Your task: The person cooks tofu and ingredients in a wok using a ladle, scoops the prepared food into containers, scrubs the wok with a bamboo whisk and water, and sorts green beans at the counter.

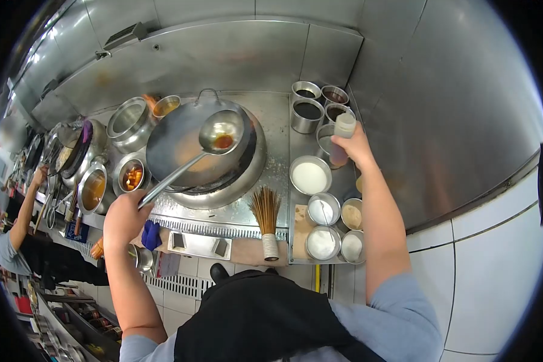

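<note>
My left hand (125,218) is closed around the handle of a steel ladle (180,172). The ladle's bowl is over the wok (166,136), with a little reddish-brown liquid in it. On the right, my right hand (357,146) grips a clear plastic bottle (344,125) with a pale top and dark reddish contents showing low down. It is held over the metal seasoning tins, close to a tin (324,137) partly hidden behind it. Part of the bottle is covered by my fingers.
Dark liquids fill tins (306,116) at the back right; a tin of white contents (311,176) and several powder tins (323,242) are nearer. A bamboo brush (265,211) lies beside the wok. Pots (130,123) stand left, where another person's arm (27,208) reaches in.
</note>
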A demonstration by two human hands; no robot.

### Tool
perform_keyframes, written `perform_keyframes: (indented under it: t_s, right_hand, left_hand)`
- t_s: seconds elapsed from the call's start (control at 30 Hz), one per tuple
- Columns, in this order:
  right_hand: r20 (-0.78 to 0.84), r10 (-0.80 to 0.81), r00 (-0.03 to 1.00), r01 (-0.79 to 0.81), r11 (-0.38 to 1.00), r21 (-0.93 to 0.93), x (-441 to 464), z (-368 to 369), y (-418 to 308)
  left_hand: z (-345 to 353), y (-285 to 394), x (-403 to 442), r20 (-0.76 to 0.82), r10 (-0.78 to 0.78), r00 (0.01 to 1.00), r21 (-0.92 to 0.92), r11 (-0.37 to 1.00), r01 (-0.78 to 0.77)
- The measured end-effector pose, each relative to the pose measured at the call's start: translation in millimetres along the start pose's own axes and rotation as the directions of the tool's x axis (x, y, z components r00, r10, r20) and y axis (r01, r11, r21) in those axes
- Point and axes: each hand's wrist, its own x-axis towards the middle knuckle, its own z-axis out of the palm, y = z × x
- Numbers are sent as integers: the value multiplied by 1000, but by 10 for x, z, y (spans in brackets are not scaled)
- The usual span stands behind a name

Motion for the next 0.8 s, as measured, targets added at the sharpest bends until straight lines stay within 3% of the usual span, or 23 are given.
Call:
perform_keyframes:
  t_s: [0.07, 0.13, 0.27, 0.33, 0.4, 0.47, 0.53, 0.57, 0.6, 0.63, 0.67, 0.73, 0.77, 0.8]
  right_hand:
    - [-55, -22, 998, 17, 995, -100, 58, -118, 200]
    - [-84, 118, 989, -144, 872, -468, 78, -156, 337]
    - [-162, 199, 966, -257, 784, -566, 109, -72, 794]
    - [-180, 246, 952, -305, 776, -552, 139, -34, 826]
    - [-106, 301, 948, -291, 679, -673, 94, 2, 692]
    - [-151, 365, 919, -371, 664, -650, 203, 75, 991]
    - [-148, 305, 941, -316, 629, -710, 209, 101, 882]
    - [-155, 255, 954, -279, 576, -768, 194, 89, 772]
    - [-144, 249, 958, -266, 584, -767, 139, 97, 602]
    - [-210, -14, 978, -154, 636, -756, 40, 131, 348]
    - [-275, -270, 923, -33, 655, -754, -84, 179, 79]
    - [-34, -260, 965, 212, 850, -482, -485, 437, -546]
    - [105, -11, 994, 30, 984, -178, -793, 682, -878]
    - [323, -38, 946, 74, 992, -101, -1130, 917, -1074]
  left_hand:
    - [15, -126, -16, -13, -23, 1000, 12, 1000, 23]
    - [82, -283, -37, -32, -62, 998, 57, 996, 64]
    - [168, -549, 87, 47, -169, 985, 37, 985, 167]
    - [382, -815, 243, 45, -82, 996, -15, 996, 83]
    - [593, -952, 371, 46, -1, 999, -73, 997, 4]
    - [764, -956, 458, 205, -62, 977, -216, 970, 107]
    - [879, -745, 422, 392, -230, 891, -488, 769, 413]
    - [1048, -730, 449, 428, -232, 874, -558, 692, 457]
    - [1209, -716, 482, 464, -227, 856, -620, 608, 497]
    - [1271, -639, 493, 513, -186, 838, -677, 513, 528]
    - [1333, -531, 498, 558, -135, 819, -721, 409, 559]
    - [1463, -194, 511, 576, -133, 807, -776, 223, 591]
    - [1539, -10, 531, 562, -144, 815, -801, 151, 579]
    - [1625, 181, 546, 548, -153, 822, -823, 78, 563]
